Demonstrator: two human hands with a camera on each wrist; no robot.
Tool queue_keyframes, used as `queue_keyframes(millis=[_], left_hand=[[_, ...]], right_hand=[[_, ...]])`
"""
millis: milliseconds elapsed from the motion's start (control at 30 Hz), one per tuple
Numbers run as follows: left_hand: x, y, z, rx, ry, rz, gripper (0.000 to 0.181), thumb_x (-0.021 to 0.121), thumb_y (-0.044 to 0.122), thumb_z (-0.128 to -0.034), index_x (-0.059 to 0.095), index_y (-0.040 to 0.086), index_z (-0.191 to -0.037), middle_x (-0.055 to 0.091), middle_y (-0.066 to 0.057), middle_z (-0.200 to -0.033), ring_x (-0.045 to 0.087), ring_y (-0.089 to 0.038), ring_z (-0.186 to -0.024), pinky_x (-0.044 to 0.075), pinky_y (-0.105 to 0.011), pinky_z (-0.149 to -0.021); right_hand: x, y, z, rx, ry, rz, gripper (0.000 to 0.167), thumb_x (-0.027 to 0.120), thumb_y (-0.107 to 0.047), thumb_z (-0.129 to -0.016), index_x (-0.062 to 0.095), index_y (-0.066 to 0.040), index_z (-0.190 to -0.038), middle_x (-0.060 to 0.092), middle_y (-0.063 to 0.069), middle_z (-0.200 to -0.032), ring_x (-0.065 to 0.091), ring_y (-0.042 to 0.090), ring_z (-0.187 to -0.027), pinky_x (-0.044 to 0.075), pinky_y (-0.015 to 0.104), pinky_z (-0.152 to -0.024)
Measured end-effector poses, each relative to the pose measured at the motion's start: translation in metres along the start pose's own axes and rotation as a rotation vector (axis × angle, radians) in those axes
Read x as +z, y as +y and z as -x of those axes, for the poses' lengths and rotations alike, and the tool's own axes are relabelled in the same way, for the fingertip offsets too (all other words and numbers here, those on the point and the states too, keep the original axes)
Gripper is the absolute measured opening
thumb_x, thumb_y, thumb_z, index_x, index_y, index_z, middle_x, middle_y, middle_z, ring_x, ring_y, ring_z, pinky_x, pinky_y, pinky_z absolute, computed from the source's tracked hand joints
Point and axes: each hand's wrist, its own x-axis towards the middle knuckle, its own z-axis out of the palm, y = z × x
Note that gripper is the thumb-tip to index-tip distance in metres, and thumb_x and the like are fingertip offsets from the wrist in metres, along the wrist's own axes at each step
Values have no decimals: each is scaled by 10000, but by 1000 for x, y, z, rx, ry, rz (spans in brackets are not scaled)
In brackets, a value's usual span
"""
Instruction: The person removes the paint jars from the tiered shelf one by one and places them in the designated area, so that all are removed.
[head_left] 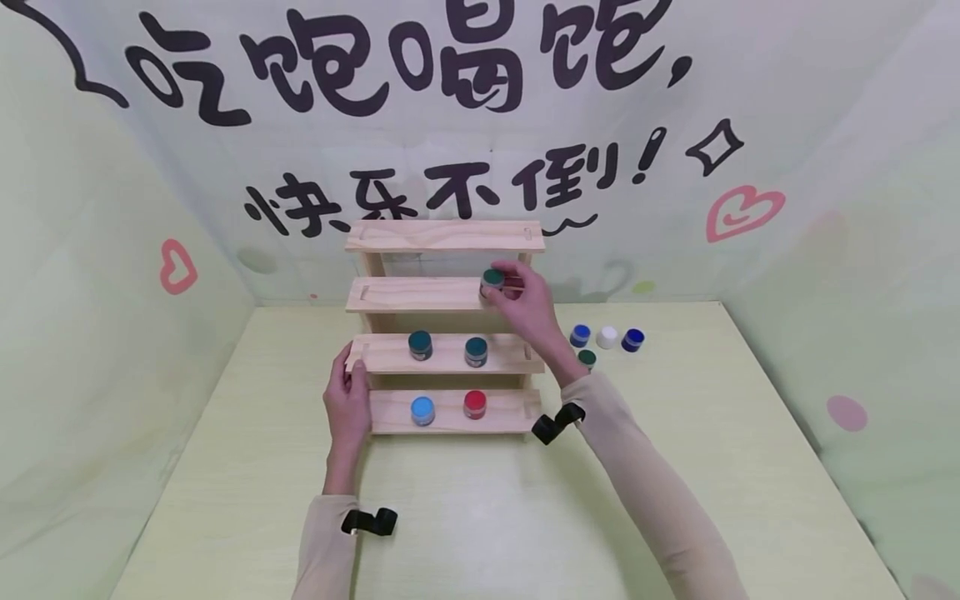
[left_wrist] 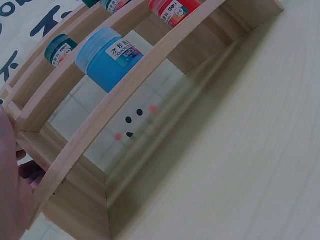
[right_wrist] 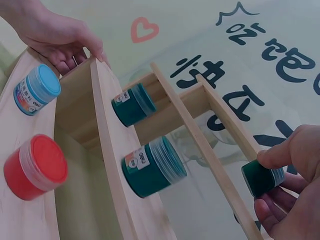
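Observation:
A tiered wooden rack (head_left: 442,237) with stepped shelves stands on the table. My right hand (head_left: 531,307) pinches a dark green paint jar (head_left: 492,278) between thumb and fingers at the right part of the second shelf from the top; whether it touches the wood I cannot tell. My left hand (head_left: 348,408) grips the left end of the rack, its thumb against the third shelf and its fingers curled behind. Two dark green paint jars (right_wrist: 154,167) stand on that third shelf. On the lowest shelf are a light blue jar (left_wrist: 107,57) and a red jar (right_wrist: 36,167).
Right of the rack on the table (head_left: 675,467) stand a blue jar (head_left: 580,335), a white jar (head_left: 607,337), a dark blue jar (head_left: 633,340) and a green jar (head_left: 587,358), partly hidden by my right forearm. A printed cloth (head_left: 450,142) hangs behind.

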Motion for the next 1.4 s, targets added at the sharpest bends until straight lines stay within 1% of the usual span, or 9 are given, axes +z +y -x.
queue_keyframes(millis=[133, 300, 500, 733, 800, 933, 1033, 1200, 1400], left_hand=[[0, 1, 0, 4, -1, 5, 414, 487, 379, -1060, 549, 267, -1454, 505, -13, -753, 459, -84, -635, 393, -218, -573], [-1, 1, 0, 9, -6, 6, 414, 486, 372, -1061, 548, 263, -1455, 504, -10, -756, 459, -84, -639, 391, -220, -576], [-1, 0, 0, 6, -1, 6, 408, 493, 369, -1059, 556, 266, -1449, 492, 18, -738, 449, -91, -628, 384, -221, -564], [-1, -1, 0, -6, -11, 11, 414, 484, 385, -1060, 543, 283, -1458, 500, -7, -764, 455, -93, -648, 389, -220, -572], [-1, -1, 0, -1, -10, 12, 415, 486, 380, -1061, 545, 275, -1457, 502, -12, -766, 457, -90, -648, 389, -218, -574], [-1, -2, 0, 6, -4, 9, 413, 490, 373, -1060, 550, 268, -1455, 503, 4, -757, 458, -85, -642, 389, -217, -573], [-1, -2, 0, 6, 4, 2, 408, 493, 366, -1059, 555, 269, -1450, 495, 21, -740, 452, -86, -635, 385, -220, -566], [-1, -1, 0, 1, 6, 7, 405, 496, 361, -1059, 558, 266, -1448, 490, 23, -735, 450, -88, -633, 384, -219, -563], [-1, -1, 0, -3, -10, 6, 421, 486, 379, -1061, 542, 266, -1463, 496, 14, -754, 459, -87, -649, 391, -212, -572]], right_hand=[[-9, 3, 2, 16, 18, -8, 426, 736, -83, -909, 617, -17, -1313, 645, 171, -1260, 620, 310, -1161, 512, 418, -1017], [-20, 7, 6, 13, 39, -10, 435, 730, -88, -914, 608, 9, -1320, 637, 185, -1271, 612, 321, -1168, 506, 428, -1023], [-33, 11, 11, -4, 82, -31, 435, 729, -91, -911, 610, 22, -1313, 649, 190, -1253, 621, 305, -1156, 518, 389, -986], [-47, 15, 18, -4, 145, -55, 423, 732, -85, -914, 619, 19, -1307, 650, 191, -1247, 618, 295, -1153, 516, 340, -956], [-52, 17, 19, 0, 161, -49, 423, 734, -83, -912, 619, 22, -1306, 649, 191, -1254, 620, 301, -1154, 514, 343, -954], [-61, 21, 23, 17, 181, -23, 429, 740, -102, -913, 621, 5, -1311, 649, 173, -1257, 623, 285, -1140, 516, 265, -921], [-67, 25, 26, 27, 180, -3, 430, 735, -126, -924, 617, -13, -1322, 647, 162, -1260, 615, 268, -1140, 504, 211, -897], [-79, 31, 30, 49, 180, 18, 447, 719, -159, -944, 598, -18, -1350, 633, 164, -1271, 592, 246, -1147, 489, 198, -908], [-93, 44, 35, 80, 238, 21, 441, 730, -122, -924, 612, 4, -1330, 638, 163, -1237, 598, 174, -1076, 488, 172, -878]])
